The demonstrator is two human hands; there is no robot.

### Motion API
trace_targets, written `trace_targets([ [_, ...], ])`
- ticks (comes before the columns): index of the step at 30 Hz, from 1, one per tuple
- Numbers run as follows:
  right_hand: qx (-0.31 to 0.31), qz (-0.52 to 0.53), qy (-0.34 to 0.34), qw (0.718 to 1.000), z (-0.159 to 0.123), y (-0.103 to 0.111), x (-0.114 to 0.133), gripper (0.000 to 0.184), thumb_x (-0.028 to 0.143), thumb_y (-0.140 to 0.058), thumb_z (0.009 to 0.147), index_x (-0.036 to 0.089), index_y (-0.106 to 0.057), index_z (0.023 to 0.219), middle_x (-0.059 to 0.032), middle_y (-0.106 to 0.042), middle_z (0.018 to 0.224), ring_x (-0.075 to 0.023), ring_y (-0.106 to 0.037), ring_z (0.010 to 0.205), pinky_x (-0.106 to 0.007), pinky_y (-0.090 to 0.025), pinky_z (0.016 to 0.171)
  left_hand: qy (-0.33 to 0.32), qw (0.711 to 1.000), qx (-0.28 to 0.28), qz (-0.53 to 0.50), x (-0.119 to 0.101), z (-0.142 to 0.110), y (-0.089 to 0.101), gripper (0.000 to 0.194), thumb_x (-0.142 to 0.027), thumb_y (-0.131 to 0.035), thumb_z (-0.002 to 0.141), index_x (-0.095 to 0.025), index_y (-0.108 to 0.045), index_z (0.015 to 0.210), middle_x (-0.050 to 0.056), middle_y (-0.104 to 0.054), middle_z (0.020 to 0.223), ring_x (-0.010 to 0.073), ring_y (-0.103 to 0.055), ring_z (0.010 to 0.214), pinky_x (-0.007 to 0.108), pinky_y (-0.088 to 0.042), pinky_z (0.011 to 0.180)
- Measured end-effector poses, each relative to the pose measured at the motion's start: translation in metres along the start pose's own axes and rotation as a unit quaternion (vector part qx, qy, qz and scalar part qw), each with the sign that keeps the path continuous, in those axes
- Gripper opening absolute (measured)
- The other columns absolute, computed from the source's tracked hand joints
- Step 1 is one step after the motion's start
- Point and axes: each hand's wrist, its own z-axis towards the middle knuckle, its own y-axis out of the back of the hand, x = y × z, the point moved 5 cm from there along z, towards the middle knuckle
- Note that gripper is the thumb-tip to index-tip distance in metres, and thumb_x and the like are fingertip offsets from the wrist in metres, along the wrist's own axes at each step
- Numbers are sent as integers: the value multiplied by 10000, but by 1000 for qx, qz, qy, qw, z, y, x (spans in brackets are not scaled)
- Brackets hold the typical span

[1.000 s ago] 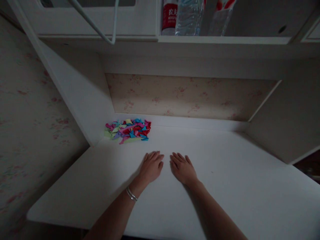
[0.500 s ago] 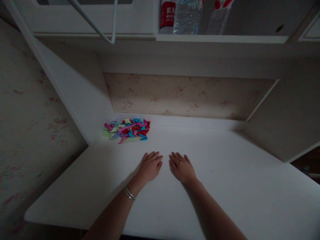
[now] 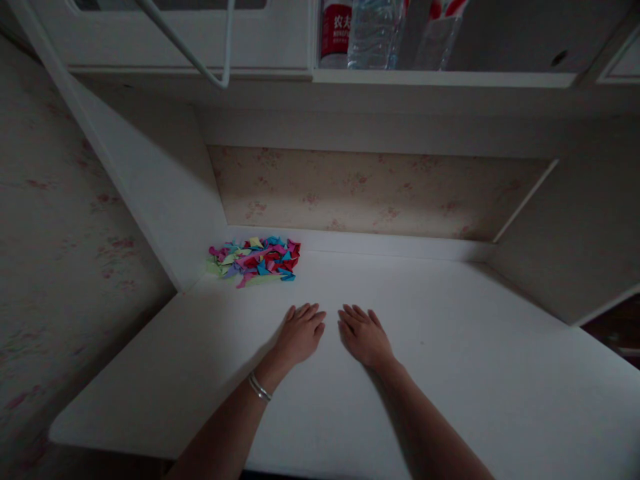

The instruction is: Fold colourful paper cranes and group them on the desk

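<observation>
My left hand lies flat and open on the white desk, palm down, a silver bangle round its wrist. A short gap to the right, my right hand rests the same way, fingers stretched out and holding nothing. Beyond my left hand, in the desk's back left corner, is a heap of folded and crumpled coloured paper pieces in pink, red, blue, yellow-green and purple. Neither hand touches the heap.
White side panels flank the desk, with flowered wallpaper at the back. Overhead, a shelf holds a red-labelled bottle and clear plastic bottles. A pale curved bar hangs at the upper left.
</observation>
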Motion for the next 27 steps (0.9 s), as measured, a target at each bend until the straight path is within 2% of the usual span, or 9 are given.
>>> trace_targets([
  [19, -22, 1, 11, 1000, -1, 1, 1, 402, 338, -339, 942, 276, -528, 1291, -16, -489, 1383, -211, -382, 1309, -454, -193, 1098, -11, 1000, 1, 18, 0, 0, 0, 366, -335, -351, 943, -302, -529, 1261, 42, -483, 1396, 248, -401, 1293, 518, -275, 1066],
  [27, -25, -1, 7, 1000, 0, -1, 0, 398, 339, -340, 941, 279, -536, 1282, -14, -492, 1380, -216, -393, 1301, -461, -191, 1095, -6, 999, 8, 32, -1, -1, 1, 372, -332, -330, 949, -308, -521, 1268, 27, -479, 1399, 224, -392, 1297, 503, -268, 1076],
])
